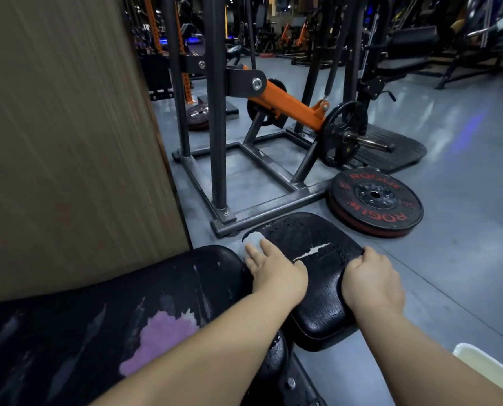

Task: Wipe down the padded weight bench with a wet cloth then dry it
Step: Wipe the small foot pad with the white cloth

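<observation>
The black padded seat pad (pixel 311 230) of the bench lies in front of me, torn across its middle and speckled with water near its far edge. The long back pad (pixel 103 326) stretches to the lower left, worn through to a purple patch. My left hand (pixel 273 271) lies flat on the seat's left side, fingers spread, pressing a pale cloth (pixel 251 240) that shows past the fingertips. My right hand (pixel 373 278) curls over the seat's right edge and grips it.
A wooden panel (pixel 62 136) rises close on the left. A dark steel machine frame (pixel 259 212) with an orange arm (pixel 291 105) stands just beyond the seat. A black Rogue weight plate (pixel 374 200) lies on the grey floor. A white object (pixel 484 367) sits at lower right.
</observation>
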Action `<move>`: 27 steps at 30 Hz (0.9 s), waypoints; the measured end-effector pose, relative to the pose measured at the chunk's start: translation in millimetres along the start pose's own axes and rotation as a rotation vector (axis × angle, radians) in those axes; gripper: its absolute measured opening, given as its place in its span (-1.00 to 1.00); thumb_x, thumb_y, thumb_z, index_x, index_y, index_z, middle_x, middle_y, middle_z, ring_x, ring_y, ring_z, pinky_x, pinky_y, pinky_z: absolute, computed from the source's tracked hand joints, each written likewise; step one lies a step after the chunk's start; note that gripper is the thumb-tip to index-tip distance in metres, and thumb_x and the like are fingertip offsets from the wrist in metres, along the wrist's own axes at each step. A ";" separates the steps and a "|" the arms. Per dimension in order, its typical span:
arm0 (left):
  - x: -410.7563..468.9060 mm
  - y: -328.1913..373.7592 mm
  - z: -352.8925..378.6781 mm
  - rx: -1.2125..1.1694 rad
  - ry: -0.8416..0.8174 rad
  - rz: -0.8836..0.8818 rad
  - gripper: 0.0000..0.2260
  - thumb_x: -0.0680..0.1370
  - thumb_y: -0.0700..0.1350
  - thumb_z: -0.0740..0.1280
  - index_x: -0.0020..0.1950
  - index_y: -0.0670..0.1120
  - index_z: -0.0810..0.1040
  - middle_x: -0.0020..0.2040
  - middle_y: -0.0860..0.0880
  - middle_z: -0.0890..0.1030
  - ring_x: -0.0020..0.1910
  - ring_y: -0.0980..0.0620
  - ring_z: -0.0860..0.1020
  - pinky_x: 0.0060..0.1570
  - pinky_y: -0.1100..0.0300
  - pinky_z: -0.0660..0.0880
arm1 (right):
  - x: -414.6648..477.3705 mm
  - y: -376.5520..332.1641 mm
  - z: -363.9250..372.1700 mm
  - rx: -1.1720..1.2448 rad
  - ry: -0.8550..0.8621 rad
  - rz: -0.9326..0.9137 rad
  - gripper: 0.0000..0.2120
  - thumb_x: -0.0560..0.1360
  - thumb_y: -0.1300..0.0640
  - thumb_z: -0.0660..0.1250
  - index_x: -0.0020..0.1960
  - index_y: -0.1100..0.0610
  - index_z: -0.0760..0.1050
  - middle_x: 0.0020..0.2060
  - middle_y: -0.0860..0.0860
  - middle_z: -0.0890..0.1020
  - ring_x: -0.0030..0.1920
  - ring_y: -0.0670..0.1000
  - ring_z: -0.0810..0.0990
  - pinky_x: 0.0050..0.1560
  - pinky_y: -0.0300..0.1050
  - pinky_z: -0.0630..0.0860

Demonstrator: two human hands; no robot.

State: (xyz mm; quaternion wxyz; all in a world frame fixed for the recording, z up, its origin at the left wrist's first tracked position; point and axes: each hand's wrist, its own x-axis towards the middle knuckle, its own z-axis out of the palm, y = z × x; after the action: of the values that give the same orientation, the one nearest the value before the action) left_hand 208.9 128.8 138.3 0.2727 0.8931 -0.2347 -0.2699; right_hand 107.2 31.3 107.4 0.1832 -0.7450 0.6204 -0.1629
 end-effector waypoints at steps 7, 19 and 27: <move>16.4 10.3 -3.8 -0.060 0.090 -0.050 -0.21 0.60 0.19 0.17 0.58 -0.11 -0.24 0.57 -0.16 -0.30 0.54 -0.21 -0.26 0.49 -0.06 0.03 | 1.3 1.9 1.7 0.017 -0.002 0.011 -0.56 0.57 0.08 -0.04 0.39 0.06 0.34 0.31 0.08 0.43 0.26 0.20 0.41 0.16 0.03 0.37; -52.7 -2.7 30.1 -0.127 -0.049 0.032 -0.22 0.61 0.24 0.09 0.58 -0.12 -0.25 0.53 -0.15 -0.40 0.53 -0.12 -0.33 0.50 0.00 -0.14 | 0.2 1.0 -1.8 0.022 -0.024 0.024 -0.58 0.57 0.10 -0.06 0.36 0.08 0.35 0.30 0.09 0.43 0.24 0.20 0.41 0.08 0.03 0.37; -20.6 14.5 5.1 -0.187 -0.009 -0.101 -0.20 0.58 0.32 0.04 0.59 -0.13 -0.22 0.56 -0.14 -0.33 0.55 -0.16 -0.25 0.49 -0.07 -0.09 | 1.5 0.2 -2.7 0.032 -0.024 0.015 -0.56 0.58 0.08 -0.05 0.42 0.06 0.32 0.33 0.09 0.42 0.26 0.20 0.40 0.18 0.04 0.36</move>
State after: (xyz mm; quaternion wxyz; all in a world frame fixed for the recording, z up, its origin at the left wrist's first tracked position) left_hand 186.5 127.9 150.9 0.3399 0.8732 -0.1645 -0.3081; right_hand 106.1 29.5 109.7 0.2037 -0.7392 0.6210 -0.1627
